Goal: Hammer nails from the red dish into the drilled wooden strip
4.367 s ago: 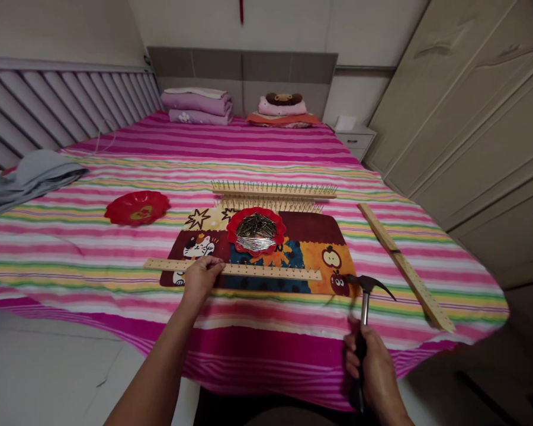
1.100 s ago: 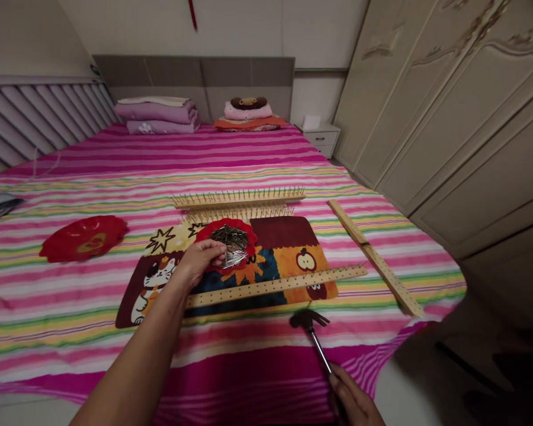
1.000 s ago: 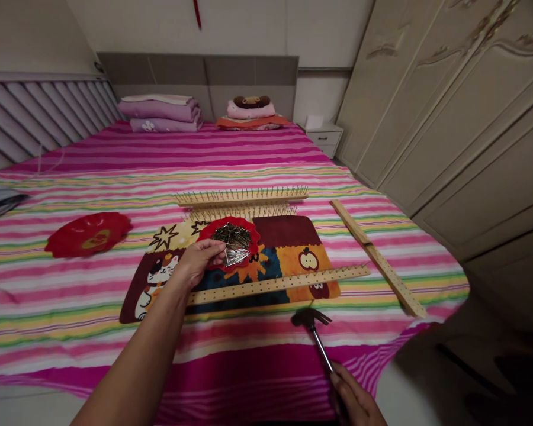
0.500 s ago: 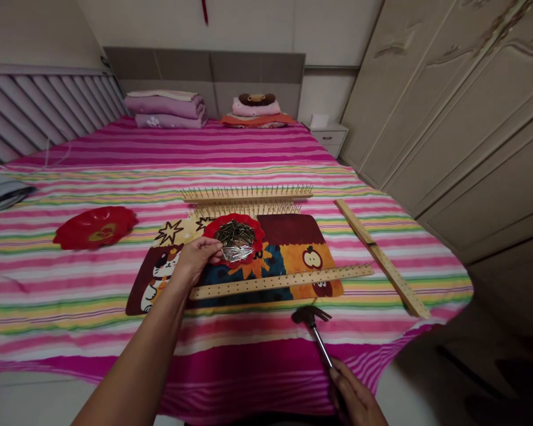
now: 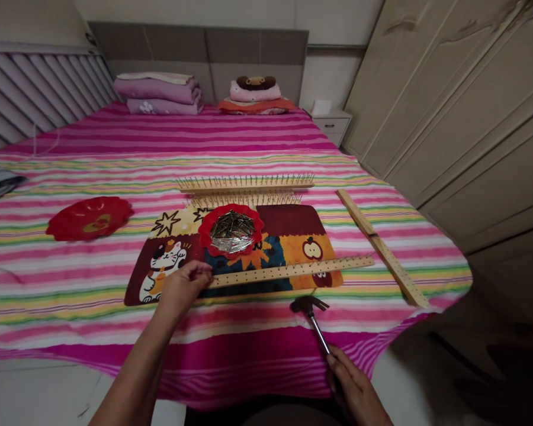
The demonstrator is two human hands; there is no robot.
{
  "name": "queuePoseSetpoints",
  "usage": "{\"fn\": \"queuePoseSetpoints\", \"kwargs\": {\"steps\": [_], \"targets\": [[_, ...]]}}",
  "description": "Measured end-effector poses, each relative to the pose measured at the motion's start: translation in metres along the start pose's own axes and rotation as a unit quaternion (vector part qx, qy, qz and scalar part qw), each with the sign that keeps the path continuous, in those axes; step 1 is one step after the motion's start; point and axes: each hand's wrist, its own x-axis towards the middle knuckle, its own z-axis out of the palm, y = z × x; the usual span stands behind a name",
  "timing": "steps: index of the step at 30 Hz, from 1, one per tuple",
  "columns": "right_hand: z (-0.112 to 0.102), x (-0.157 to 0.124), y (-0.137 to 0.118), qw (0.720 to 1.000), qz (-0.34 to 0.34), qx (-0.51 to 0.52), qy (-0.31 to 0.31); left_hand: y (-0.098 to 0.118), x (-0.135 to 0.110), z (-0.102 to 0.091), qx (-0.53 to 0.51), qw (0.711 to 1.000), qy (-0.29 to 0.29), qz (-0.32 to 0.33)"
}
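My left hand (image 5: 183, 288) rests, fingers curled, at the left end of a long wooden strip with a row of holes (image 5: 288, 271), which lies slanted across a patchwork mat (image 5: 288, 234). What the fingertips pinch is too small to make out. Behind the strip sits a red scalloped dish (image 5: 208, 220) heaped with metal nails (image 5: 231, 229). My right hand (image 5: 354, 389) grips the handle of a claw hammer (image 5: 310, 306), whose head lies on the striped bedspread (image 5: 249, 142) near the front edge.
Two wooden strips studded with upright nails (image 5: 246, 184) lie behind the dish. Another bare strip (image 5: 380, 245) lies slanted at the right. A second red dish (image 5: 89, 217) sits at the left. Folded bedding (image 5: 160, 93) is at the headboard, a wardrobe (image 5: 462, 106) stands right.
My left hand has come back from the nail dish to the left end of the holed strip. The hammer has stayed down on the bedspread.
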Motion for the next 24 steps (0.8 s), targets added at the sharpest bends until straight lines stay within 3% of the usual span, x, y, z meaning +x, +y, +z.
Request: {"fn": "queuePoseSetpoints", "kwargs": {"steps": [3,7,9,11,13,17,21,24], "targets": [[-0.001,0.002,0.002,1.0,-0.023,-0.017,0.005,-0.003,-0.008,-0.005,0.161,0.985,-0.021,0.051],[-0.003,0.008,0.01,0.997,-0.071,-0.029,0.018,-0.002,-0.01,-0.007,0.336,0.931,-0.075,0.123],[-0.005,0.011,0.013,0.997,-0.072,-0.031,0.009,0.0,-0.01,-0.007,0.406,0.898,-0.112,0.128],[-0.006,0.012,0.014,0.997,-0.066,-0.031,-0.003,0.003,-0.011,-0.005,0.428,0.885,-0.136,0.122],[-0.006,0.011,0.014,0.998,-0.06,-0.026,-0.013,0.009,-0.012,0.001,0.374,0.909,-0.139,0.123],[-0.004,0.009,0.011,0.998,-0.051,-0.009,-0.028,0.024,-0.012,0.027,0.108,0.981,-0.124,0.103],[-0.001,0.005,0.004,0.998,-0.049,-0.016,-0.045,0.036,-0.009,0.064,-0.109,0.986,-0.12,0.022],[0.0,0.003,-0.001,0.997,-0.052,-0.013,-0.047,0.04,-0.006,0.085,-0.142,0.983,-0.115,0.001]]}}
